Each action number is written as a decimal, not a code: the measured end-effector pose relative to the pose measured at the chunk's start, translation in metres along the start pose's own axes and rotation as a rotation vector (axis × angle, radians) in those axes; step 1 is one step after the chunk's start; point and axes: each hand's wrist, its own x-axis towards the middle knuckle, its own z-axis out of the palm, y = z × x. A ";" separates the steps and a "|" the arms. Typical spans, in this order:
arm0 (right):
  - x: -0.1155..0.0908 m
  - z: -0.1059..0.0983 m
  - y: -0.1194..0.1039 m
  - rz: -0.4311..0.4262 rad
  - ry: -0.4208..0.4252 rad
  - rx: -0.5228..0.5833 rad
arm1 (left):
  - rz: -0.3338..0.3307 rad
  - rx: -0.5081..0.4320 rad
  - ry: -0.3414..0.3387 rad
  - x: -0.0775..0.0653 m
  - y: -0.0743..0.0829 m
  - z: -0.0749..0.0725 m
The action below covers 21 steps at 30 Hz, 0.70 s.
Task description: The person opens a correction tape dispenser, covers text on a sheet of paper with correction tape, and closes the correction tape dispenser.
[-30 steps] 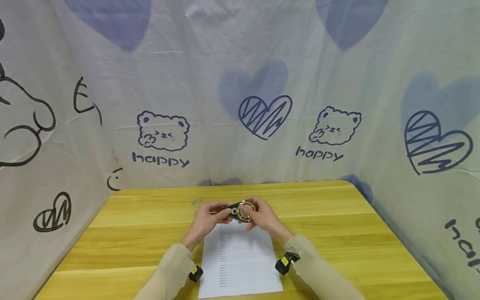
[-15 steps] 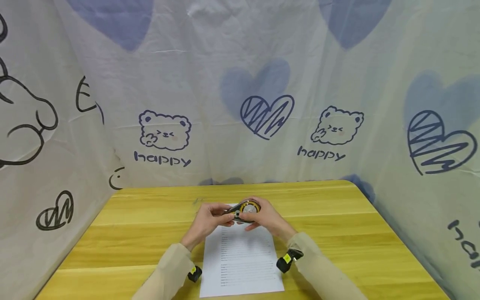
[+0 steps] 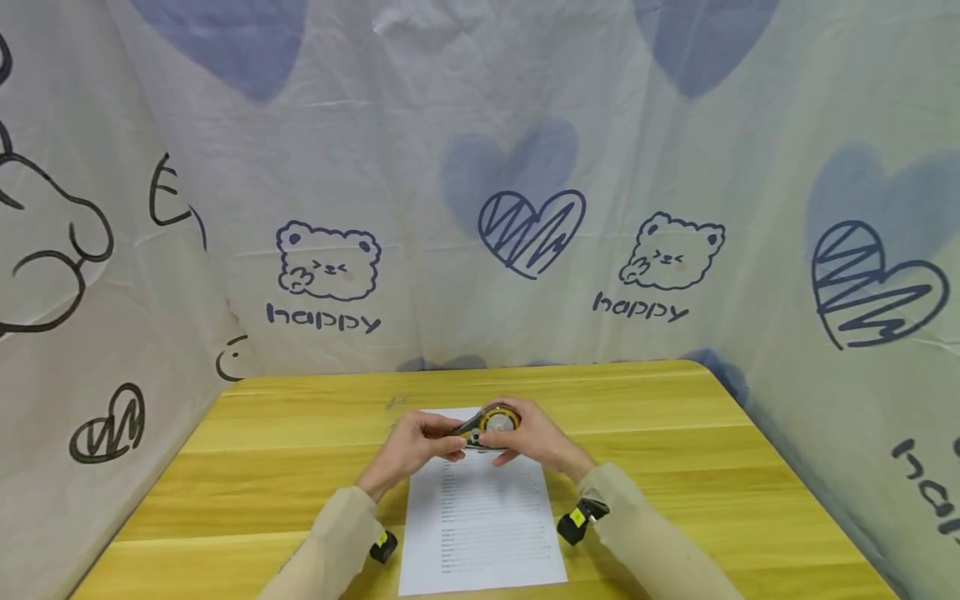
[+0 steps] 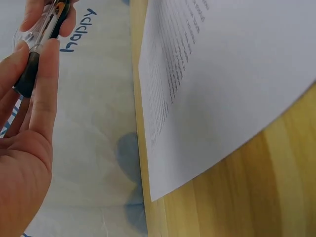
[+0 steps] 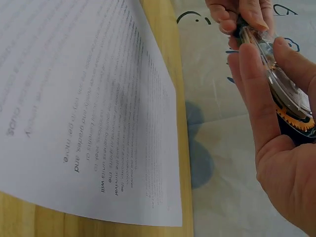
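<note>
A correction tape (image 3: 499,422) with a clear casing and an orange toothed wheel is held up over the far part of a printed sheet (image 3: 483,525). My left hand (image 3: 414,446) pinches its narrow end between thumb and fingers. In the left wrist view, that dark end (image 4: 28,74) pokes out past the fingers. The wide, round end lies in my right hand (image 3: 538,437), thumb on the casing and fingers around the far side. The orange wheel (image 5: 295,119) shows in the right wrist view. The fingers partly hide the casing.
The sheet lies flat on a yellow wood-grain table (image 3: 675,467), between both forearms. A pale curtain (image 3: 450,208) with hearts and bear drawings hangs behind the table and at both sides. Each sleeve bears a small black wrist camera (image 3: 573,525).
The correction tape has turned slightly in the hands, so its round window shows more fully. The right thumb has shifted from over the window toward the narrower part. Both hands stay near the same place.
</note>
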 end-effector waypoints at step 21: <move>0.012 -0.006 -0.003 0.033 0.181 0.097 | 0.016 -0.146 0.200 0.007 -0.009 -0.018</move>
